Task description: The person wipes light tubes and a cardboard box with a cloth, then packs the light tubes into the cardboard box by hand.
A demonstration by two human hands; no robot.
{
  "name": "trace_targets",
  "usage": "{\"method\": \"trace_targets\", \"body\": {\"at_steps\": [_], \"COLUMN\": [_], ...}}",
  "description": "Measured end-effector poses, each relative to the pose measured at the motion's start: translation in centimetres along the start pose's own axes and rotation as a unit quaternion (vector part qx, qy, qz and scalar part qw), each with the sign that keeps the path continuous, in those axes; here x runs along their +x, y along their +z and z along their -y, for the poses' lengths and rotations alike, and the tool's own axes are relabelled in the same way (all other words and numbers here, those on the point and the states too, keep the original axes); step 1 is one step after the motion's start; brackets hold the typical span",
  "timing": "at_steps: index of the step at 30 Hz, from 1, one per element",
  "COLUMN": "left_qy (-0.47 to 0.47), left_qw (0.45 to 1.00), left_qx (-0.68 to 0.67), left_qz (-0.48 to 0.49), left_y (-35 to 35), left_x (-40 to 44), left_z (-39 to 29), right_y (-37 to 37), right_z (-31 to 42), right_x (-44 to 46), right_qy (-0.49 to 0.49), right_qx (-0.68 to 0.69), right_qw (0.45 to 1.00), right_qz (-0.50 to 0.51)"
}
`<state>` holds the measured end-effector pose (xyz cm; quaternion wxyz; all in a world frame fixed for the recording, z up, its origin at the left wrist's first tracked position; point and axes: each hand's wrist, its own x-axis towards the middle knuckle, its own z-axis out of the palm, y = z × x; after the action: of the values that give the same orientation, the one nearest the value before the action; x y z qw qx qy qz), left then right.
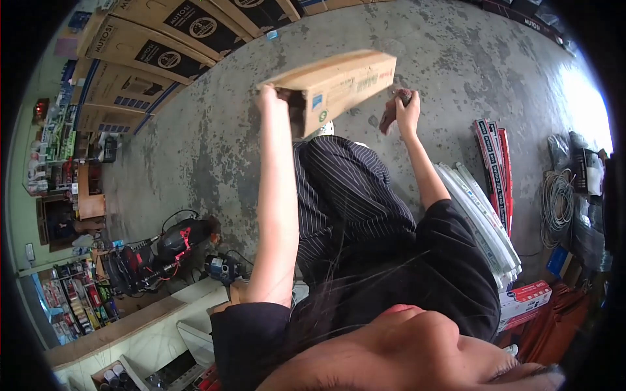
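Observation:
My left hand [270, 101], raised at the end of the outstretched arm, is closed on the edge of a long cardboard box [349, 83]. The box is tilted and slightly blurred, with a dark opening at the end near my hand and green and blue print on its side. My right hand [407, 112] is closed on a crumpled, dark brown cloth-like thing [388, 121], which hangs down beside the box without touching it. What else may be inside either fist is hidden.
Large cartons [130, 98] are stacked at the upper left. A motorbike [156, 254] stands at the left, near a counter [130, 326]. Long wrapped packs [479, 218] and a coil of cable [557, 205] lie at the right on the worn concrete floor [215, 143].

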<state>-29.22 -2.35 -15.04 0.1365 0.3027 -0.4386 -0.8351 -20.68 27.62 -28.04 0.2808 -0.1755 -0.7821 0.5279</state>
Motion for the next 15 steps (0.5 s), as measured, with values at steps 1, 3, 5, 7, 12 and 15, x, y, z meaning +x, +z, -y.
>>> {"method": "trace_targets", "body": {"at_steps": [1, 3, 5, 7, 12, 15], "left_qy": [-0.010, 0.014, 0.034, 0.016, 0.270, 0.340], "left_qw": [0.999, 0.987, 0.979, 0.980, 0.667, 0.729], "left_qx": [0.036, 0.142, 0.200, 0.193, 0.580, 0.535], "left_qz": [-0.024, -0.071, -0.032, 0.038, 0.381, 0.259], "left_y": [0.0, 0.1, 0.9, 0.8, -2.9, -2.8], "left_x": [2.0, 1.8, -1.6, -2.6, -7.2, -7.0], "left_z": [2.8, 6.1, 6.7, 7.4, 7.3, 6.9], "right_y": [-1.0, -0.6, 2.6, 5.0, 9.1, 7.6], "right_z": [1.9, 3.0, -0.6, 0.5, 4.4, 7.9], "right_x": [-0.9, -2.4, -5.1, -7.5, -7.1, -6.7], "right_qy": [0.063, 0.086, 0.025, -0.011, 0.095, 0.061], "right_qx": [0.051, 0.131, 0.107, 0.082, 0.224, 0.241], "right_qw": [0.996, 0.983, 0.981, 0.985, 0.960, 0.958], "right_qz": [0.035, 0.093, 0.158, 0.149, 0.136, 0.145]}}
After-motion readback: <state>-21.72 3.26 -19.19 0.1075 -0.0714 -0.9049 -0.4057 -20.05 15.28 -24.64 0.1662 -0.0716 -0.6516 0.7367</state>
